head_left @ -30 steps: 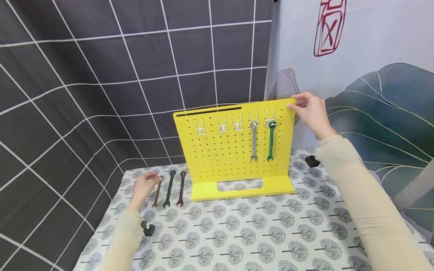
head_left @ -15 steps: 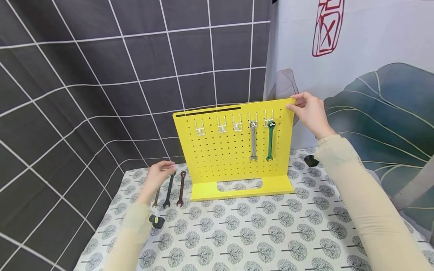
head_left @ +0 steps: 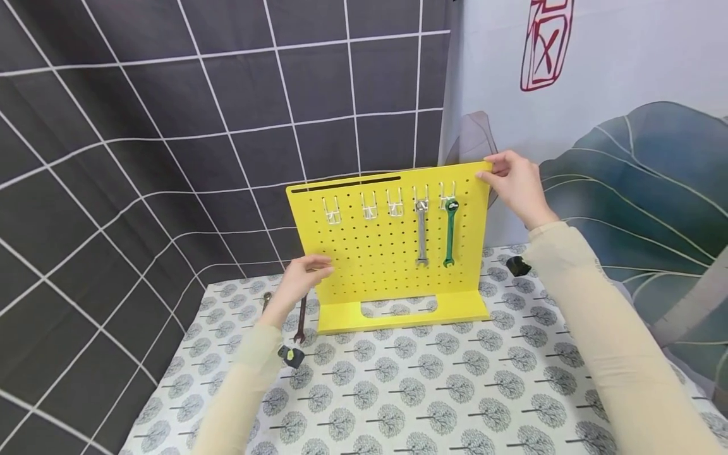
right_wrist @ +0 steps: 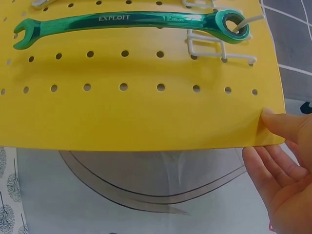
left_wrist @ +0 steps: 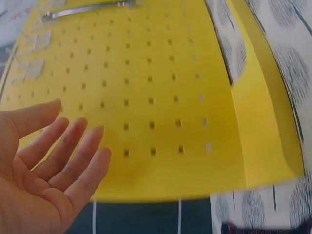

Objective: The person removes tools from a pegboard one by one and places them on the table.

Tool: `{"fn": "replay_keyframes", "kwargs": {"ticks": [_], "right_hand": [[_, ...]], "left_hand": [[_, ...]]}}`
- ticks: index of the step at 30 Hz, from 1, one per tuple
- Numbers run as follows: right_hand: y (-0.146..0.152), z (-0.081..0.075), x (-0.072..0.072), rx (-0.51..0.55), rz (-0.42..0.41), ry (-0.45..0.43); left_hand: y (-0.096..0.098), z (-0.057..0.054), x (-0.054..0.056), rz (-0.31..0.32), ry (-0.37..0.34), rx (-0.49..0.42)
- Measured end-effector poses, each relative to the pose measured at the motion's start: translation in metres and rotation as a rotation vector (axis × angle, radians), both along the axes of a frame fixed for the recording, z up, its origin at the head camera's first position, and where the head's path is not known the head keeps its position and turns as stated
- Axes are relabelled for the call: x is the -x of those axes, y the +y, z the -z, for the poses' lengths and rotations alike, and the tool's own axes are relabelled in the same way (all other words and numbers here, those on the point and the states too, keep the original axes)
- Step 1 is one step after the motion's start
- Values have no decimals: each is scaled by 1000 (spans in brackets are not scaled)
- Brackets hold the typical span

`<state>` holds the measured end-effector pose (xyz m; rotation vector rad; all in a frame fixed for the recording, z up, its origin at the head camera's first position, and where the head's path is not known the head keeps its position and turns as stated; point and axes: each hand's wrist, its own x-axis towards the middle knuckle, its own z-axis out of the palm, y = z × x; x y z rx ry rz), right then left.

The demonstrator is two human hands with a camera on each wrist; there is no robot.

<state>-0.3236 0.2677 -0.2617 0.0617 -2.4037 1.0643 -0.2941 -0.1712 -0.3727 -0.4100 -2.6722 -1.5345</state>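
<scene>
My right hand [head_left: 514, 189] pinches the upper right corner of a yellow pegboard [head_left: 364, 265], thumb on its face. A green combination wrench [right_wrist: 122, 22] hangs by its ring end on a white hook, with a silver wrench [head_left: 422, 237] on the hook to its left. My left hand [head_left: 297, 283] is in front of the board's left side, holding nothing. In the left wrist view its fingers [left_wrist: 80, 161] are loosely bent, palm showing. Below it a dark red wrench [head_left: 301, 321] lies on the table, partly covered. The tip of another wrench [head_left: 266, 297] shows left of the wrist.
Three white hooks [head_left: 369, 206] on the board's left part hold nothing. The board stands on a yellow base [head_left: 398, 321] over a tree-print tablecloth [head_left: 426, 385]. A dark gridded curtain [head_left: 239, 158] hangs behind and at the left.
My left hand has moved right and up, from over the wrenches on the table to in front of the pegboard's left edge. The right hand keeps its hold on the corner.
</scene>
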Motion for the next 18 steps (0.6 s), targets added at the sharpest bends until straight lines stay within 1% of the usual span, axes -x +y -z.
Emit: {"fn": "replay_keyframes", "kwargs": {"ticks": [4,12,18], "right_hand": [[-1,-1,0,2,2,-1],[0,0,-3,4,8,-8],[0,1,-1,1,-8,19]], "left_hand": [[20,-3,3,60,-10,-5],[58,-11,10,137,-18,-4],[83,-18,14,166,-11,4]]}}
